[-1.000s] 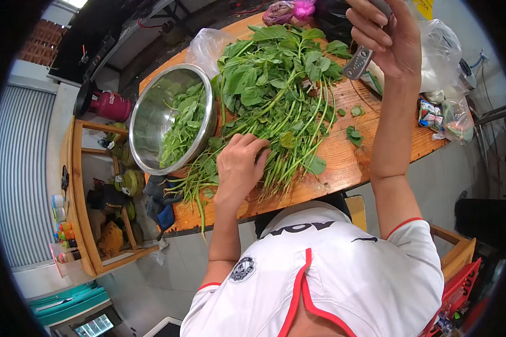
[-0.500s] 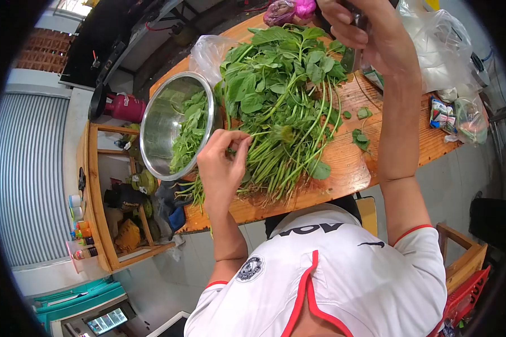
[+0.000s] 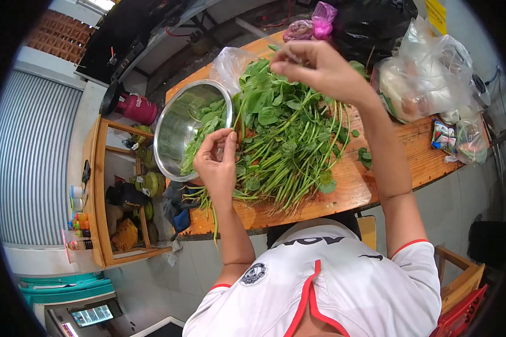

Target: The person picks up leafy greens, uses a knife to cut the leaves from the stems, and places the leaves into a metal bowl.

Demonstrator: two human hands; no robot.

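Two fingertips of my left hand are pressing together left of centre in the frame, near the rim of a round, shiny metal bowl; whether a stem is between them, I cannot tell. At upper centre my right hand is clamping its curled fingers on a blurred slender thing. Leafy greens are sprawling mid-frame, broad leaves uppermost, thin stems and stringy roots fanning toward the lower edge of the grained wooden table. Loose leaves are lying inside the bowl.
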